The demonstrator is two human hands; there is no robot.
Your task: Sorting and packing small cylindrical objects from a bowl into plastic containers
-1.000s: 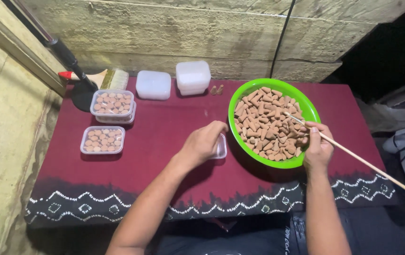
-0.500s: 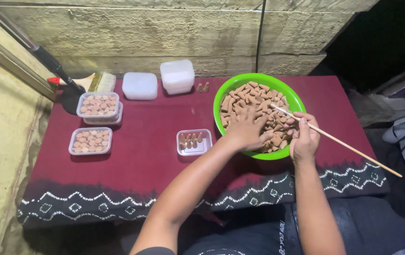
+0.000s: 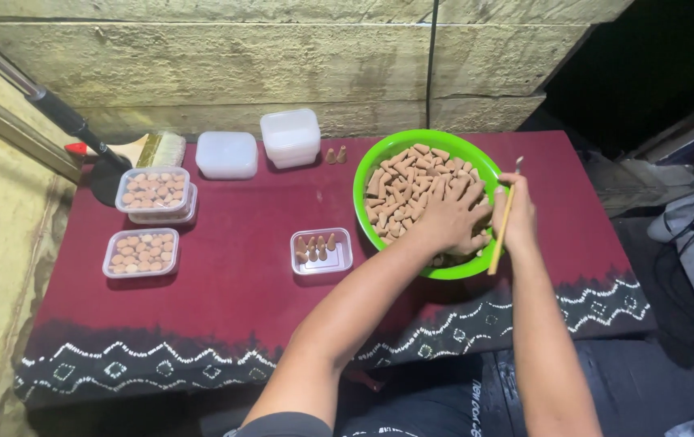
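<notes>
The left hand (image 3: 452, 218) lay spread, fingers down, on the heap of small brown cone-shaped pieces (image 3: 399, 182) inside the round bright-green plastic bowl (image 3: 367, 174); whether any piece was pinched under the fingers could not be told. Half a second before, that hand was already in the bowl, and a second before it had been over the small clear rectangular tray (image 3: 322, 251) — so it had crossed from tray to bowl and settled deeper among the cones. The right hand (image 3: 515, 212) sat at the bowl's right rim, closed around a thin pale wooden stick (image 3: 504, 220). Earlier the stick slanted far out to the right over the bench; now it stood steep, almost on end to the camera, its tip just above the knuckles.

The clear tray rested just left of the bowl on the dark red cloth-covered bench (image 3: 225, 275), holding a few cones standing in a row, the rest of its floor bare. Well apart to the left sat a filled clear container of round brown pieces (image 3: 141, 252), and behind it a stacked pair of like containers (image 3: 155, 192), also full. At the back edge lay a white lidded box (image 3: 227, 154) and a stack of white lidded boxes (image 3: 291, 137), with two loose cones (image 3: 335, 155) standing just right of the stack. A flat paintbrush with pale bristles (image 3: 152, 149) lay at the far left corner, beside a dark pole (image 3: 63, 117) leaning against the wall.

The cloth's lower border carried a white zigzag pattern (image 3: 161, 360).
</notes>
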